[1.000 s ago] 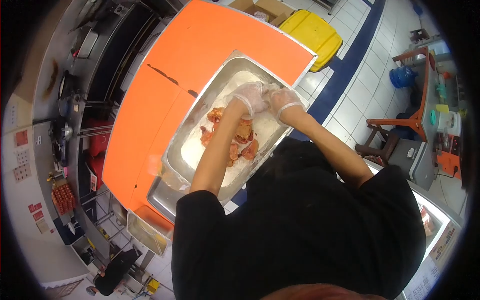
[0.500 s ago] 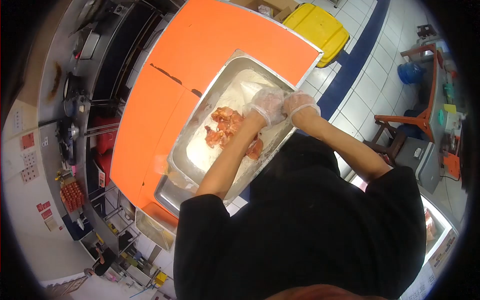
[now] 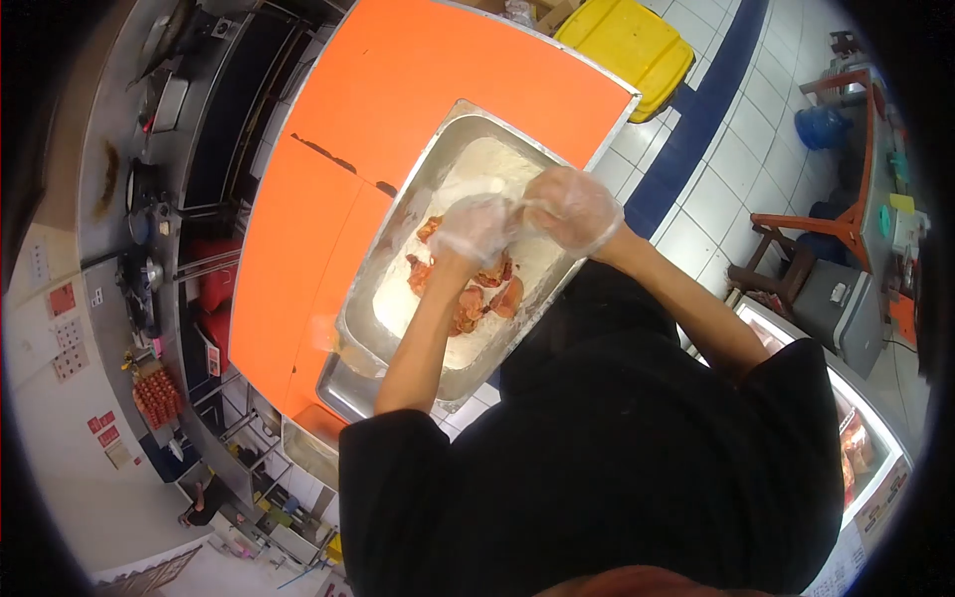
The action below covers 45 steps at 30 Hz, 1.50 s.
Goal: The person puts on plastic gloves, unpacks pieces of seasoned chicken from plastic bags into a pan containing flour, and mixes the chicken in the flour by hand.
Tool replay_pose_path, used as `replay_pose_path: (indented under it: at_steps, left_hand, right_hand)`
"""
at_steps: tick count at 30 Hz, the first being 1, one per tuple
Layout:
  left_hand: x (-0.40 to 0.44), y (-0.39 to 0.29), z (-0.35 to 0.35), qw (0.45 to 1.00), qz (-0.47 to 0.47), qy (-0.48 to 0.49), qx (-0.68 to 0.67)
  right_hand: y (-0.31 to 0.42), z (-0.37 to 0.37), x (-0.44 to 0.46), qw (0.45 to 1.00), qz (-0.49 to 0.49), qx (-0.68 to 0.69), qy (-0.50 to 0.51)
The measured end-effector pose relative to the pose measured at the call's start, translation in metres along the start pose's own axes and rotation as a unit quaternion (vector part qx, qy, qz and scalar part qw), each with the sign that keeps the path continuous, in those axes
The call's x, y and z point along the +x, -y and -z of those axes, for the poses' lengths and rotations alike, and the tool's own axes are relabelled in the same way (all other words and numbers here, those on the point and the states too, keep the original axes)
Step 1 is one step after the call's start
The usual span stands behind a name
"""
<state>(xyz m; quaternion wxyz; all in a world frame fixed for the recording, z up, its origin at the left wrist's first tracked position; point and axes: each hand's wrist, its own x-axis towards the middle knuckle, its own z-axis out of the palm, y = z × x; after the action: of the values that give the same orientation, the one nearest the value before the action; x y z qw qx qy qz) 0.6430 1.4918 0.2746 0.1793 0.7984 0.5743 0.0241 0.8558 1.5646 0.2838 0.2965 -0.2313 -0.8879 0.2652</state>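
Note:
A deep metal pan [image 3: 360,316] holds white flour [image 3: 487,161] with several reddish pieces of raw meat [image 3: 505,298] lying on it, partly coated. My left hand [image 3: 476,229], in a clear plastic glove, is over the middle of the pan, right above the meat, and my forearm hides part of the pieces. Beside it, my right hand [image 3: 572,209], gloved the same way, is over the pan's near right edge. The two hands nearly touch at the fingers. Motion smears both, so their grip and anything in them cannot be made out.
The pan rests on an orange tabletop [image 3: 428,70] with a metal edge. Another metal pan [image 3: 341,391] sits beside it. A yellow lidded bin [image 3: 627,50] stands beyond the table on the tiled floor. A glass-topped case [image 3: 856,443] is at the right. Along the left runs a cooking counter [image 3: 149,269].
Both hands have risen from the flour at the pan's right side. My left hand has shifted left over the meat, and several pieces lie differently in the flour.

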Motion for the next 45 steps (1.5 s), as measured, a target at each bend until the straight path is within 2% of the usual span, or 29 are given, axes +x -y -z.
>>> replay_pose_path:
  at_steps: [1, 3, 4, 5, 7, 8, 9, 10, 12, 13, 14, 16, 18, 20, 22, 23, 25, 26, 27, 30, 32, 33, 35, 38, 39, 40, 42, 43, 45]
  left_hand:
    - [-0.014, 0.005, 0.002, 1.0, 0.001, 0.001, 0.002]
    - [-0.044, 0.015, -0.006, 0.985, 0.118, -0.125, -0.01]
    - [-0.058, 0.018, -0.018, 0.986, 0.116, -0.122, -0.009]
    - [-0.07, 0.023, -0.033, 0.956, 0.166, -0.236, -0.052]
    - [-0.084, 0.019, -0.031, 0.908, 0.214, -0.347, -0.094]
    - [-0.087, 0.008, -0.017, 0.827, 0.295, -0.4, -0.264]
    - [-0.094, -0.001, -0.009, 0.707, 0.362, -0.437, -0.422]
    - [-0.106, -0.007, -0.007, 0.704, 0.364, -0.44, -0.421]
    - [-0.129, -0.017, -0.004, 0.694, 0.425, -0.479, -0.329]
    - [-0.135, -0.026, 0.005, 0.691, 0.428, -0.483, -0.326]
    - [-0.138, -0.04, 0.021, 0.732, 0.406, -0.49, -0.243]
    - [-0.152, -0.048, 0.023, 0.763, 0.385, -0.495, -0.155]
    - [-0.179, -0.05, -0.004, 0.597, 0.441, -0.563, -0.364]
    - [-0.211, -0.054, -0.022, 0.587, 0.48, -0.528, -0.381]
    - [-0.22, -0.057, -0.027, 0.588, 0.462, -0.545, -0.38]
    - [-0.22, -0.06, -0.027, 0.588, 0.462, -0.546, -0.379]
    - [-0.214, -0.067, -0.028, 0.572, 0.488, -0.571, -0.331]
    - [-0.214, -0.072, -0.028, 0.571, 0.491, -0.569, -0.33]
    - [-0.212, -0.075, -0.027, 0.567, 0.499, -0.571, -0.322]
    - [-0.218, -0.078, -0.038, 0.551, 0.502, -0.585, -0.319]
    - [-0.216, -0.08, -0.043, 0.536, 0.496, -0.6, -0.326]
    - [-0.213, -0.083, -0.042, 0.515, 0.476, -0.623, -0.347]
    - [-0.208, -0.085, -0.043, 0.493, 0.454, -0.644, -0.369]
    - [-0.209, -0.087, -0.048, 0.524, 0.501, -0.607, -0.326]
    - [-0.211, -0.087, -0.049, 0.539, 0.509, -0.593, -0.313]
    - [-0.21, -0.087, -0.051, 0.553, 0.516, -0.581, -0.3]
    - [-0.203, -0.09, -0.047, 0.538, 0.501, -0.599, -0.317]
    - [-0.2, -0.091, -0.044, 0.526, 0.486, -0.614, -0.333]
    - [-0.2, -0.093, -0.041, 0.526, 0.492, -0.61, -0.33]
  right_hand:
    - [0.0, -0.002, 0.0, 1.0, 0.0, 0.002, -0.002]
    - [0.005, -0.006, -0.003, 0.956, -0.266, 0.118, -0.021]
    - [0.001, -0.015, -0.002, 0.955, -0.269, 0.12, -0.023]
    - [-0.009, -0.031, -0.001, 0.959, -0.262, 0.109, -0.019]
    - [-0.027, -0.064, 0.009, 0.963, -0.253, 0.097, -0.014]
    - [-0.032, -0.083, 0.016, 0.967, -0.237, 0.092, 0.02]
    - [-0.035, -0.102, 0.024, 0.97, -0.22, 0.087, 0.055]
    - [-0.035, -0.121, 0.034, 0.971, -0.216, 0.087, 0.058]
    - [-0.036, -0.16, 0.053, 0.961, -0.186, -0.154, 0.132]
    - [-0.046, -0.184, 0.054, 0.946, -0.246, -0.145, 0.152]
    - [-0.043, -0.201, 0.048, 0.947, -0.242, -0.142, 0.155]
    - [-0.035, -0.221, 0.042, 0.949, -0.232, -0.214, 0.02]
    - [-0.033, -0.222, 0.051, 0.952, -0.249, -0.177, 0.029]
    - [-0.033, -0.226, 0.046, 0.951, -0.274, -0.138, 0.041]
    - [-0.041, -0.228, 0.049, 0.943, -0.279, -0.096, 0.152]
    - [-0.027, -0.225, 0.045, 0.944, -0.278, -0.095, 0.152]
    - [0.014, -0.222, 0.042, 0.884, -0.14, -0.318, 0.311]
    - [0.014, -0.249, 0.038, 0.884, -0.139, -0.316, 0.314]
    - [0.007, -0.293, 0.027, 0.87, -0.125, -0.227, 0.419]
    - [0.039, -0.223, 0.046, 0.886, -0.08, -0.045, 0.454]
    - [0.011, -0.213, 0.049, 0.882, 0.049, -0.129, 0.451]
    - [0.013, -0.175, 0.06, 0.86, 0.001, -0.203, 0.468]
    - [-0.007, -0.158, 0.057, 0.911, -0.173, -0.266, 0.265]
    - [-0.028, -0.188, 0.039, 0.894, -0.189, -0.272, 0.303]
    - [-0.028, -0.212, 0.02, 0.931, -0.136, -0.254, 0.224]
    - [-0.018, -0.216, 0.019, 0.93, -0.134, -0.256, 0.225]
    - [0.005, -0.226, 0.025, 0.862, 0.077, -0.104, 0.49]
    - [0.002, -0.223, 0.026, 0.861, 0.079, -0.105, 0.491]
    - [-0.014, -0.212, 0.035, 0.907, 0.02, 0.096, 0.409]
